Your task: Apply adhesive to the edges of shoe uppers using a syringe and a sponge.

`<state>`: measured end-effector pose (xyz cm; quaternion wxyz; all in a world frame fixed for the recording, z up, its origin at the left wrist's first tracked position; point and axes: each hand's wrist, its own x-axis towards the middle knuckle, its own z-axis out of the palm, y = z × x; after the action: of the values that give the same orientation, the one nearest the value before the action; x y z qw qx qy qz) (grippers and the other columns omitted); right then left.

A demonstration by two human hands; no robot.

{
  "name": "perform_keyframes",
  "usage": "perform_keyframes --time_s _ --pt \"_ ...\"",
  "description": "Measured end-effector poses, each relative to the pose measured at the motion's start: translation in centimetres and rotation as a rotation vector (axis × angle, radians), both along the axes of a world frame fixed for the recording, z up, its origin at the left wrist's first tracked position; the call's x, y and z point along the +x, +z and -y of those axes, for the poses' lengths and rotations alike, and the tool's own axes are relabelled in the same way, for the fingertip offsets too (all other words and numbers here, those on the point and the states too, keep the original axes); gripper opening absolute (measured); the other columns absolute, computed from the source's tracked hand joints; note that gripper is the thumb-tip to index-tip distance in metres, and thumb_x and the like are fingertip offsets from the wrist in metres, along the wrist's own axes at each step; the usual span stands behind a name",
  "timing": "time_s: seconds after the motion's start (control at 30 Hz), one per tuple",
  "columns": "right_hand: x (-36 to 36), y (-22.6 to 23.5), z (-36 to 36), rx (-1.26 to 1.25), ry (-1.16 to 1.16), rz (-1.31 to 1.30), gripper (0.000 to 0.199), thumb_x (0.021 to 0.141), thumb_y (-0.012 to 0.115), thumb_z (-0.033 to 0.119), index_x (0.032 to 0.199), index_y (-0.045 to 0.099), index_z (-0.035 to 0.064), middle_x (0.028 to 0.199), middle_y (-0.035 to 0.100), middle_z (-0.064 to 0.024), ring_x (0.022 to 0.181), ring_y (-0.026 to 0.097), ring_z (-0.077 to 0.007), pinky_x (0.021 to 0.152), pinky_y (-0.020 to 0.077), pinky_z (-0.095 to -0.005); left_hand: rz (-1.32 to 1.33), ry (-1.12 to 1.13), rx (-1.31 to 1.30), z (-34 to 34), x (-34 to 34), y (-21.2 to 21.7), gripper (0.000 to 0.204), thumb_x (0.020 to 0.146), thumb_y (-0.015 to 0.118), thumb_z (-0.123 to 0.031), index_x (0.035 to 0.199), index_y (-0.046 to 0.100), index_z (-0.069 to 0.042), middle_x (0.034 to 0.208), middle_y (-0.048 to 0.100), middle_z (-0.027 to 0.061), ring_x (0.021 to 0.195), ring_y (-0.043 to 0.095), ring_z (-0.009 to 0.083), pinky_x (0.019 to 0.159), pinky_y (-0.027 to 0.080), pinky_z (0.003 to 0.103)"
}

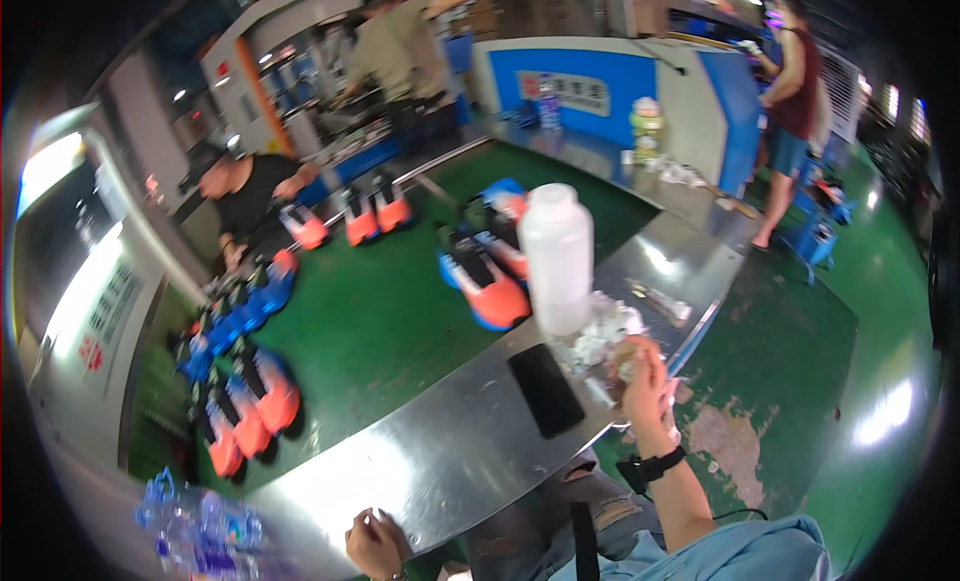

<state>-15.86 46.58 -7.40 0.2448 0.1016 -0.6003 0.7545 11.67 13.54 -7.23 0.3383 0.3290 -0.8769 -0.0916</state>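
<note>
My right hand (645, 381) is closed at the metal edge, on a small pale brownish thing too blurred to name. Just beyond it lies a crumpled white wad (605, 331), perhaps paper or cloth. A tall white plastic bottle (558, 261) stands upright behind the wad. To the left of that hand a black phone (545, 389) lies flat on the metal border. My left hand (375, 543) rests at the near edge of the border, fingers loosely bent and a little apart, with nothing visible in them.
Orange, black and blue shoes (485, 286) stand in groups on the green belt (370, 311); more line its left side (240, 411). Plastic bottles (200, 526) crowd the lower left. One person (245, 186) reaches toward shoes; others (400, 51) stand at machines. A blue cart (812, 241) stands right.
</note>
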Motion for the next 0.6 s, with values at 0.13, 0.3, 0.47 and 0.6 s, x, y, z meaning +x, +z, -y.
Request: perform_keyframes --time_s 0.13,0.3,0.47,0.6 --pt "0.7 0.2 -0.2 -0.029 0.038 0.053 0.021 0.093 0.041 0.006 0.104 0.058 0.0013 0.083 0.06 -0.0058 0.072 0.057 -0.0114 0.066 0.0449 -0.0248 0.084 0.046 0.214 0.4 1.0 -1.8 0.025 0.079 0.064 -0.013 0.103 0.063 -0.006 0.069 0.062 0.0093 0.062 0.059 0.0248 0.061 0.047 0.036" --pt "0.5 0.3 0.5 0.067 0.039 0.013 0.02 0.092 0.043 0.005 0.105 0.058 0.0018 0.087 0.06 -0.0075 0.073 0.059 -0.0129 0.068 0.0445 -0.0254 0.152 -0.809 0.4 -8.1 5.7 0.3 0.016 0.076 0.067 -0.016 0.082 0.059 -0.004 0.066 0.059 0.0138 0.062 0.059 0.0273 0.059 0.047 0.038" --pt "0.6 0.7 -0.1 0.136 0.007 0.031 0.02 0.091 0.044 0.007 0.104 0.06 0.0047 0.089 0.061 -0.0075 0.075 0.058 -0.0124 0.065 0.0437 -0.0251 0.487 -0.959 0.895 -9.3 6.1 0.1 0.02 0.076 0.066 -0.018 0.088 0.06 -0.003 0.074 0.062 0.0153 0.072 0.061 0.029 0.066 0.048 0.038" --pt "0.9 0.5 0.9 0.23 -0.097 -0.046 0.02 0.092 0.046 0.013 0.102 0.062 0.0053 0.087 0.062 -0.0071 0.079 0.058 -0.0142 0.072 0.0446 -0.0271 0.806 -0.951 1.067 -12.2 8.5 1.1 0.02 0.078 0.063 -0.017 0.092 0.061 -0.003 0.079 0.063 0.0157 0.077 0.062 0.0294 0.071 0.048 0.039"
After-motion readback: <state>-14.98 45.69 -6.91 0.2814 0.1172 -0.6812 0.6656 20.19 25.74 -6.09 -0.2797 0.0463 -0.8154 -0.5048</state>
